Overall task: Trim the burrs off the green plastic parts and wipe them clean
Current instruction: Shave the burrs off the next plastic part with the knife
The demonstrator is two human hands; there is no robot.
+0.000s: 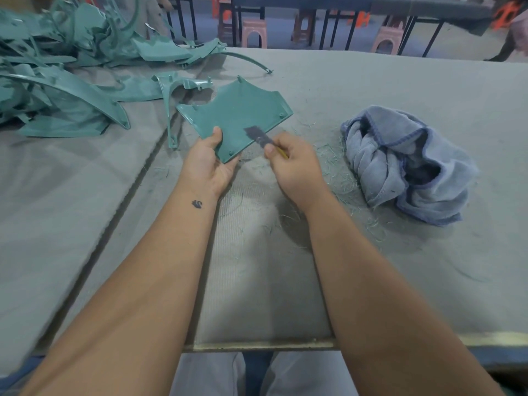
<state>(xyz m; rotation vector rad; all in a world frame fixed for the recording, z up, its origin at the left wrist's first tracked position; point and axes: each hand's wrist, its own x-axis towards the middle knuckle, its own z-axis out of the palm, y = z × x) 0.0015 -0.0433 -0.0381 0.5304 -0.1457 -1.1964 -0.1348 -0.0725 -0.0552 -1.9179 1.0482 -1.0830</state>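
The tabletop is covered in grey felt-like cloth, and a dark seam is seen running from its near-left part toward the far side. Beyond the far edge, pink plastic stools are placed on the floor among the black legs of dark tables. An orange object is blurred at the far-right corner.

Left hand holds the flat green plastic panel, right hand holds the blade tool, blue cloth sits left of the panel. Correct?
Not quite. In the head view the crumpled blue cloth lies right of the flat green plastic panel. The rest holds: left hand holds the panel, right hand holds the blade tool.
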